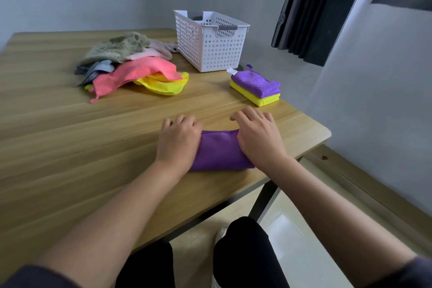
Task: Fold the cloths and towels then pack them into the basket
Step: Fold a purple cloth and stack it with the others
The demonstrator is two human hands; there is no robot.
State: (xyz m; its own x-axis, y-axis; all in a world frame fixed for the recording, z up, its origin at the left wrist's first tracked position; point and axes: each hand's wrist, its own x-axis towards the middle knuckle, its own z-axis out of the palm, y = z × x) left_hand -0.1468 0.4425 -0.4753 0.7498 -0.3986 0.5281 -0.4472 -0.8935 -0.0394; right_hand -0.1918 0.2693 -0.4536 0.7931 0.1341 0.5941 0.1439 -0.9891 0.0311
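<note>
We see a wooden table [70, 147], and reading from its middle, a white perforated basket [210, 49] stands at one o'clock near the far right corner. A loose heap of cloths [131, 65] lies at twelve o'clock, just left of the basket. At two o'clock a folded yellow cloth [259, 98] lies under a tagged purple cloth [257, 83], and at four o'clock a larger purple cloth [219, 149] lies by the near edge.

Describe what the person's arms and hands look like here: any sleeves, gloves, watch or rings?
The left hand and right hand are bare: no gloves, and no rings, watch or bracelets show. Both forearms are uncovered. A dark left sleeve and a dark right sleeve, apparently short, show only at the bottom corners of the head view.
</note>
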